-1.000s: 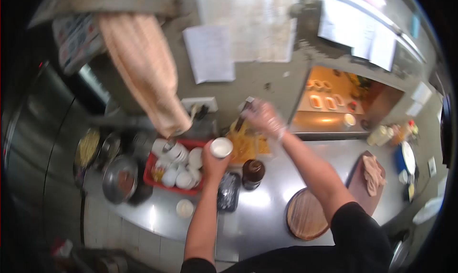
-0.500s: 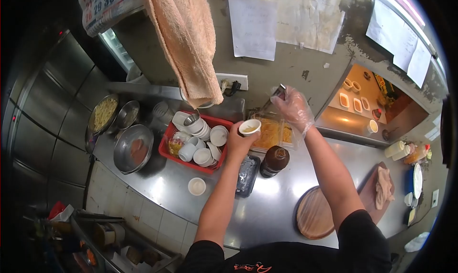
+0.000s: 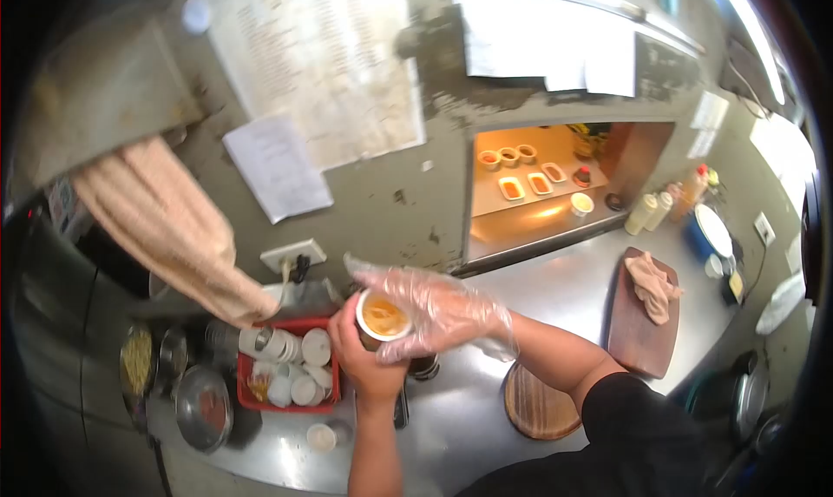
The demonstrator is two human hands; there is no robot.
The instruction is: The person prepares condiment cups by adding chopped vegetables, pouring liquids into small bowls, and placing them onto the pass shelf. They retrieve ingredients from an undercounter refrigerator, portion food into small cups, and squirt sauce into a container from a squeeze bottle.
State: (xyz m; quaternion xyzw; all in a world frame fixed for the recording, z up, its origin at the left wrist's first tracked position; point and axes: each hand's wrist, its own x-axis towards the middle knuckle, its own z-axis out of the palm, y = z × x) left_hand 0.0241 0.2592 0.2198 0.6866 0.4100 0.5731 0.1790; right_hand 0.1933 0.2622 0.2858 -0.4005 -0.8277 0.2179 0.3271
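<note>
My bare left hand [image 3: 371, 368] grips a small white cup [image 3: 363, 330] with yellow-orange food in it, held up above the counter. Beside the cup's right edge is my right hand [image 3: 442, 315], in a clear plastic glove. Its fingers stretch past the far rim and its thumb lies near the close rim; no tool is in it. Whether the glove touches the cup I cannot tell. A dark bottle [image 3: 424, 368] is mostly hidden below my hands, and so is a black tray [image 3: 401, 408].
Left of my hands stands a red basket [image 3: 245, 391] of white cups, with metal bowls [image 3: 204, 414] beyond it. A lone white cup [image 3: 321, 437] sits in front. Right are a round wooden board [image 3: 540, 403] and a brown board [image 3: 638, 345] with a cloth. A pass-through shelf [image 3: 521, 223] holds several filled cups.
The view has swung to the right. My right hand has let go of the metal utensil and come over beside the cup. My left hand still holds the cup, now fuller with orange food.
</note>
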